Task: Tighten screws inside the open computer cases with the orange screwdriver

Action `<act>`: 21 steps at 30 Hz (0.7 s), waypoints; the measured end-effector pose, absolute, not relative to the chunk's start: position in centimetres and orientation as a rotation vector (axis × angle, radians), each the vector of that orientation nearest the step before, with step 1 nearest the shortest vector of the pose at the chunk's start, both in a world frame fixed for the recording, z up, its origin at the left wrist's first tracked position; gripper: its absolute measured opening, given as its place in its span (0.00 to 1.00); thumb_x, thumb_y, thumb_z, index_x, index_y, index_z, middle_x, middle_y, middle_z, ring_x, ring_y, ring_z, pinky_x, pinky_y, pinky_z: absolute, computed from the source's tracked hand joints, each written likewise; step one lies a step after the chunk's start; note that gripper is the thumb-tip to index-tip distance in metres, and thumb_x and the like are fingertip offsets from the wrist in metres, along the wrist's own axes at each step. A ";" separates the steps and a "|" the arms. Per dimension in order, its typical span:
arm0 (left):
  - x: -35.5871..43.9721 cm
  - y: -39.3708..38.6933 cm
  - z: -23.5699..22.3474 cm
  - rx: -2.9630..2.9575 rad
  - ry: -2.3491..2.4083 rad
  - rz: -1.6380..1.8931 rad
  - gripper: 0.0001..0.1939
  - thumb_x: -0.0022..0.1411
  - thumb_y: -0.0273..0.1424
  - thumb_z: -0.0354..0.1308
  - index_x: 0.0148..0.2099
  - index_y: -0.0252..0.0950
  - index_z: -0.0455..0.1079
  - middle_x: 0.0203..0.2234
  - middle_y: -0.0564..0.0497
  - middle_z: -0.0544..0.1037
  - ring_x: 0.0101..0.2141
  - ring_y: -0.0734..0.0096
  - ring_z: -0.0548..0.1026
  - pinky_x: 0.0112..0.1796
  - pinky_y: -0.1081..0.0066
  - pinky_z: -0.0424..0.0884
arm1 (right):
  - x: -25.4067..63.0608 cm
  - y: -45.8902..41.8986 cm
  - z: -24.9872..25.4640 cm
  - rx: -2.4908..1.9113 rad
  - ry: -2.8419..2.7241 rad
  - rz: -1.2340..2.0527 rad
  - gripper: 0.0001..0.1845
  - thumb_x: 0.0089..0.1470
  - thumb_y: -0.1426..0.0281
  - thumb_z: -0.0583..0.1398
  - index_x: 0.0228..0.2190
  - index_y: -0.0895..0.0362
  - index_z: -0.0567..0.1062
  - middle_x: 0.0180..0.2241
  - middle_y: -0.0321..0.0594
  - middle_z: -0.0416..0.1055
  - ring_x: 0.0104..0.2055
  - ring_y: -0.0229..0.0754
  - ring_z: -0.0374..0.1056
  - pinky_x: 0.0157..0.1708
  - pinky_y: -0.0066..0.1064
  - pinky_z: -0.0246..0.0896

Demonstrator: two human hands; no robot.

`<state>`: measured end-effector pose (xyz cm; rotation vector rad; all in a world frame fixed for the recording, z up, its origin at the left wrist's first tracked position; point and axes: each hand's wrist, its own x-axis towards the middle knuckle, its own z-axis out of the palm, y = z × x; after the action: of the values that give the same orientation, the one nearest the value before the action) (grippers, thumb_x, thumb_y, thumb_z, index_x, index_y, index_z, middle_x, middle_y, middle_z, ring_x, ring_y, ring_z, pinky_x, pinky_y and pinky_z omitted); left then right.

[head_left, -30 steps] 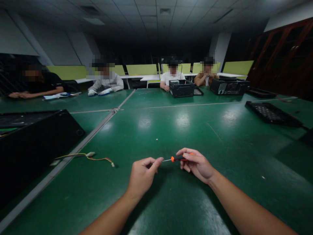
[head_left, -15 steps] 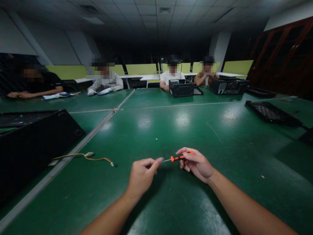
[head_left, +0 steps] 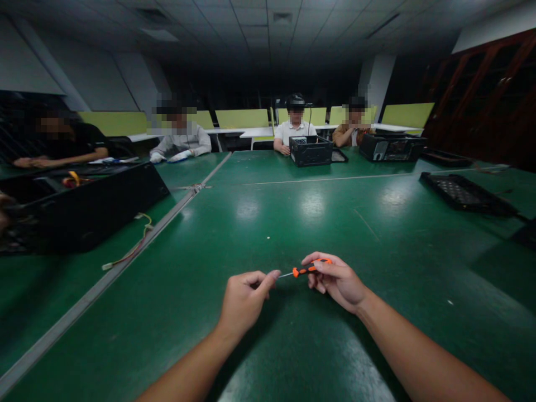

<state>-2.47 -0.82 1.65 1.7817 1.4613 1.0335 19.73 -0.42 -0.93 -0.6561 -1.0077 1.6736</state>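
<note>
Firstly, green table (head_left: 234, 223), shiny. Over the table: right hand (head_left: 335, 277), fingers loosely curled, gripping a screwdriver (head_left: 305, 269); left hand (head_left: 247, 297), thumb and fingers pinched on its shaft (head_left: 286, 274). Screwdriver, above the table: orange-and-black handle (head_left: 310, 267), thin metallic shaft, slightly tilted, tip hidden.

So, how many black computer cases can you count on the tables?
3: left case, middle case before the person in white, right case before the person in brown. A dark object cut off at the right edge is unclear.
</note>
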 end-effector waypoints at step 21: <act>-2.5 -0.7 1.5 1.800 1.466 1.007 0.25 0.58 0.47 0.59 0.18 0.33 0.70 0.11 0.56 0.66 0.15 0.78 0.61 0.20 0.77 0.55 | 19.8 -0.5 -0.7 -0.690 -1.003 1.673 0.14 0.51 0.64 0.64 0.37 0.61 0.77 0.21 0.41 0.72 0.19 0.33 0.59 0.18 0.22 0.48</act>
<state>-2.47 -0.67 1.48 1.7999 1.4663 1.0072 19.77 -0.45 -0.75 -0.6903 -1.0035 1.6732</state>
